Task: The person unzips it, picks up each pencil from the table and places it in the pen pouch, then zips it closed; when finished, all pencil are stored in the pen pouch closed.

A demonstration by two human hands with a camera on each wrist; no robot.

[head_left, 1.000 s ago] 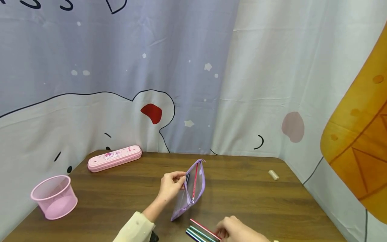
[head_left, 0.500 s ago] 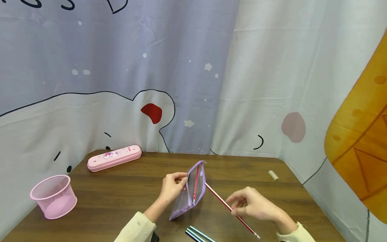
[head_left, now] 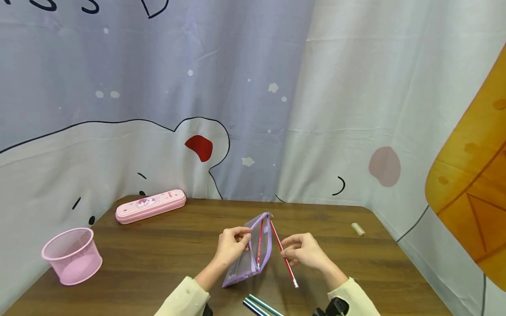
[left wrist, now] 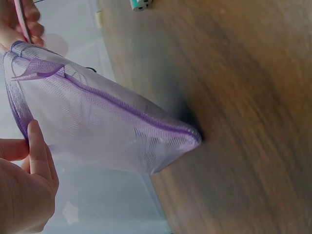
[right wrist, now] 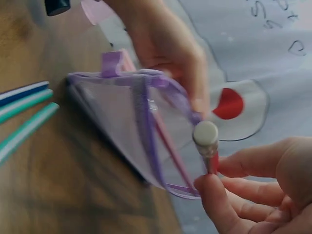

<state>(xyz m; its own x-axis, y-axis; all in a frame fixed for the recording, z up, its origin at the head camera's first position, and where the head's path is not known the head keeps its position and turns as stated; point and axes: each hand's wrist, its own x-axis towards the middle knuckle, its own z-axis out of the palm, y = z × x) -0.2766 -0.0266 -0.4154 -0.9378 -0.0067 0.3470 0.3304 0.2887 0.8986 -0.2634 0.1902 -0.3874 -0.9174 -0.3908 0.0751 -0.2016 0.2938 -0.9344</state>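
My left hand pinches the edge of a purple mesh pouch, which stands tilted on the table with its mouth facing right. Inside it lies a red pencil. Between thumb and fingers my right hand holds another red pencil, its white eraser end towards me. The far tip of that pencil is at the pouch's mouth; whether it is inside I cannot tell. Blue and green pencils lie on the table below the pouch, partly cut off in the head view.
A pink pencil case lies at the table's back left. At the left edge stands a pink mesh basket. A small whitish block lies at the back right of the wooden table. A printed curtain hangs behind.
My right hand has picked a red pencil up from beside the blue and green ones and brought it up and left to the pouch's mouth. The left hand keeps holding the pouch, shifting slightly right.
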